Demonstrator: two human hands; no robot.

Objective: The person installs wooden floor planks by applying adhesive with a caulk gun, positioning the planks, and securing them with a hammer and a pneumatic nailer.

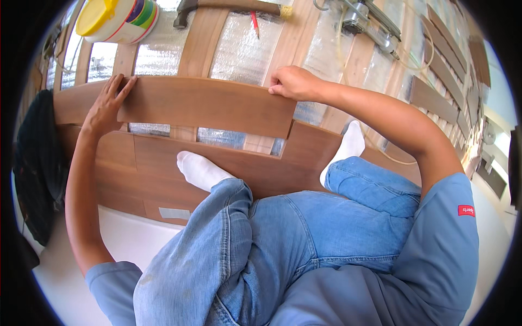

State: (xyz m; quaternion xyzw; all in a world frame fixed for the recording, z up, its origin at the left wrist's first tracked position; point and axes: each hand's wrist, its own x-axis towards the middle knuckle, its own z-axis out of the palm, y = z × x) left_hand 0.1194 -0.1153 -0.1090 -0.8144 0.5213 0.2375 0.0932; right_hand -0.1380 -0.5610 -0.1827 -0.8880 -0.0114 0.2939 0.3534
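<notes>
A long brown wooden floorboard (204,103) lies across the wooden joists, ahead of the laid boards (228,168). A gap between it and the laid boards shows silver foil in the middle; near its right end it meets a laid board. My left hand (107,108) rests flat on its left part, fingers stretched out and tips at the far edge. At the far right corner my right hand (296,84) is closed, fingers curled over the board's edge. Whether the board is lifted slightly, I cannot tell.
Beyond the floorboard lie a hammer (234,6), a red pencil (254,24) and a nail gun (370,24) with a hose. A white tub with yellow lid (122,22) stands far left. Loose boards (435,100) lie right. Dark cloth (41,168) sits left.
</notes>
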